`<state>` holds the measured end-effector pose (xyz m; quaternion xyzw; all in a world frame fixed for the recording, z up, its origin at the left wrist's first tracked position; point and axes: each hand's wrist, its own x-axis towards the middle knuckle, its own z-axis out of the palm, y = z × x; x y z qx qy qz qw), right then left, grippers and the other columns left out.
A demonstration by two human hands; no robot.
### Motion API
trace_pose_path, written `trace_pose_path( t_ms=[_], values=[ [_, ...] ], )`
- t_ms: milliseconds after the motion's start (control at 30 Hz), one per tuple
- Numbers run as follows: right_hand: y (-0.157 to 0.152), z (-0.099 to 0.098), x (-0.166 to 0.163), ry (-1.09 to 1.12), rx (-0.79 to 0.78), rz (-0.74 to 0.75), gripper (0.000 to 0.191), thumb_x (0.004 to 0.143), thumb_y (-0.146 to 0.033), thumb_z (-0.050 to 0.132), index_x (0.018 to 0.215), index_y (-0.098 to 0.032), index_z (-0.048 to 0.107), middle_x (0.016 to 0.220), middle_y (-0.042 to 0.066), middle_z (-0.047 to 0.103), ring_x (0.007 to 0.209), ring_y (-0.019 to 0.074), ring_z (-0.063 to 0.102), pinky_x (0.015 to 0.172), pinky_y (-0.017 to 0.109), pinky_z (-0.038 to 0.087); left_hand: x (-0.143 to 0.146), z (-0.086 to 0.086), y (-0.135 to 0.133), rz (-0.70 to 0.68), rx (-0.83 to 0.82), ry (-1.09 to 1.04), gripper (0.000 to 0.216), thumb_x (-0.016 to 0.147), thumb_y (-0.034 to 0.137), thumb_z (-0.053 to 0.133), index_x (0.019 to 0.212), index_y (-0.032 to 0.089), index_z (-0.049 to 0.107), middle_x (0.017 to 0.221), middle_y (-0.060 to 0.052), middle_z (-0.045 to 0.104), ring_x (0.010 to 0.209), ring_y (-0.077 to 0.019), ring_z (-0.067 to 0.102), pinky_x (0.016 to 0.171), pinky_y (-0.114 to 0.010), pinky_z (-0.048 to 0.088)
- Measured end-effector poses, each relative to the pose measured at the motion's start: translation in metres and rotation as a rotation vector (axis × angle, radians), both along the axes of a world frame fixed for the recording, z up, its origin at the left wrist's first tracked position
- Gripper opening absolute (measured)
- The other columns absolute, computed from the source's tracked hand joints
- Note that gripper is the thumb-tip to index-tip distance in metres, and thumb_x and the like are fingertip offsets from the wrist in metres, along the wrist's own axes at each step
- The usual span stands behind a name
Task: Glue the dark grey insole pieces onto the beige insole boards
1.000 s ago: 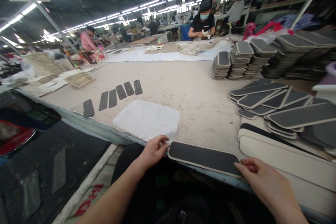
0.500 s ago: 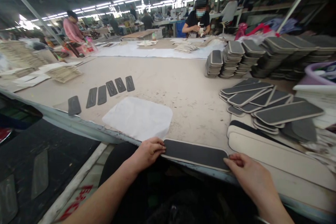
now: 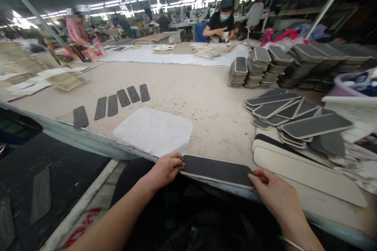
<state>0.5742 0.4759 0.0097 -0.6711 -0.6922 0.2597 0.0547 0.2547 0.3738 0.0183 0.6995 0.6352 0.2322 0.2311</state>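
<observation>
A long dark grey panel with a pale border and rounded corners point(image 3: 216, 170) lies along the near edge of the table. My left hand point(image 3: 168, 168) pinches its left end between thumb and fingers. At the opposite end, my right hand point(image 3: 269, 188) grips the right corner the same way. Just beyond the left hand lies a white rounded sheet point(image 3: 154, 131), flat on the table. Large cream panels point(image 3: 306, 174) are layered to the right of my right hand.
Several small dark pieces point(image 3: 112, 105) lie in a row at left. A loose heap of bordered panels point(image 3: 316, 125) sits at right, with tall stacks point(image 3: 259, 64) behind it. A purple basin point(image 3: 341, 85) stands at far right. A masked person point(image 3: 221, 23) works across the table point(image 3: 188, 86).
The whole view has shifted slightly. Both hands keep their hold on the panel's ends, and the panel stays at the table edge. The person across has lowered their head a little.
</observation>
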Motion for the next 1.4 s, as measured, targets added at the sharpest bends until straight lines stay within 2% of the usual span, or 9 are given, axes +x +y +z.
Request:
trace_pose_path(
  t_ms=[133,300,467,567,833,967,1100,1267,1400],
  values=[
    [-0.002,-0.001,0.004,-0.061,0.05,0.044,0.031,0.08,-0.047,0.042,0.089,-0.026,0.063,0.08,0.0,0.066,0.073,0.0207,0.06,0.065,0.032,0.042,0.0,-0.002,-0.001,-0.004,0.011,-0.017,0.02,0.085,0.023,0.049,0.077,0.02,0.067,0.091,-0.003,0.061,0.083,-0.0131,0.058,0.077,-0.022,0.045],
    [-0.02,0.004,-0.015,-0.046,0.457,0.015,0.054,0.087,-0.045,0.037,0.126,-0.009,0.046,0.106,0.014,0.061,0.096,0.0256,0.056,0.081,0.036,0.044,0.001,-0.001,0.0,-0.011,0.014,0.003,0.02,0.085,0.022,0.049,0.076,0.019,0.067,0.09,-0.003,0.06,0.082,-0.013,0.057,0.075,-0.022,0.045],
    [-0.061,0.001,-0.087,0.096,0.517,0.651,0.062,0.09,-0.044,0.036,0.14,-0.01,0.026,0.142,0.012,0.031,0.131,0.0258,0.024,0.106,0.044,0.025,0.002,0.0,0.001,-0.009,0.005,0.024,0.02,0.084,0.021,0.049,0.075,0.019,0.067,0.09,-0.004,0.06,0.081,-0.0136,0.057,0.075,-0.023,0.045],
    [-0.072,-0.007,-0.109,0.121,0.438,0.827,0.065,0.088,-0.05,0.038,0.142,-0.015,0.024,0.146,0.007,0.023,0.135,0.0245,0.015,0.109,0.047,0.017,0.002,0.0,0.001,-0.002,0.016,0.019,0.021,0.084,0.02,0.048,0.076,0.018,0.067,0.089,-0.004,0.06,0.082,-0.0134,0.057,0.076,-0.024,0.045],
    [-0.036,-0.026,-0.04,-0.183,0.38,0.468,0.068,0.089,-0.052,0.028,0.141,-0.008,0.023,0.146,0.009,0.02,0.135,0.024,0.01,0.109,0.047,0.013,0.001,-0.001,0.005,0.066,-0.033,-0.01,0.015,0.078,0.023,0.055,0.075,0.02,0.069,0.089,-0.003,0.062,0.081,-0.0141,0.059,0.075,-0.025,0.046],
    [-0.035,-0.031,-0.035,-0.26,0.419,0.412,0.071,0.088,-0.055,0.027,0.141,-0.008,0.024,0.146,0.007,0.019,0.136,0.0237,0.008,0.109,0.047,0.012,-0.009,0.003,0.005,0.205,-0.113,-0.111,0.016,0.073,0.023,0.061,0.087,0.019,0.069,0.086,-0.003,0.066,0.078,-0.0152,0.061,0.075,-0.026,0.049],
    [-0.037,-0.04,-0.039,-0.266,0.467,0.425,0.07,0.087,-0.053,0.024,0.14,-0.006,0.027,0.146,0.008,0.021,0.136,0.0246,0.008,0.107,0.049,0.013,0.009,0.025,-0.001,0.362,0.074,-0.025,0.027,0.084,0.03,0.05,0.103,0.016,0.063,0.098,-0.008,0.065,0.08,-0.0167,0.062,0.077,-0.031,0.05],
    [-0.033,-0.055,-0.032,-0.229,0.56,0.462,0.071,0.085,-0.048,0.018,0.136,-0.002,0.034,0.144,0.012,0.026,0.135,0.0275,0.008,0.104,0.053,0.018,0.102,0.028,0.007,-0.152,0.159,0.168,0.062,0.086,0.049,0.044,0.134,0.01,0.036,0.139,-0.017,0.037,0.132,-0.0284,0.028,0.107,-0.044,0.029],
    [-0.031,-0.058,-0.029,-0.221,0.58,0.487,0.069,0.084,-0.045,0.016,0.135,-0.002,0.036,0.142,0.012,0.029,0.135,0.0272,0.012,0.103,0.052,0.021,0.13,0.004,0.019,-0.186,0.081,0.292,0.079,0.084,0.063,0.03,0.141,0.008,0.021,0.145,-0.019,0.023,0.136,-0.0301,0.013,0.109,-0.049,0.018]
  ],
)
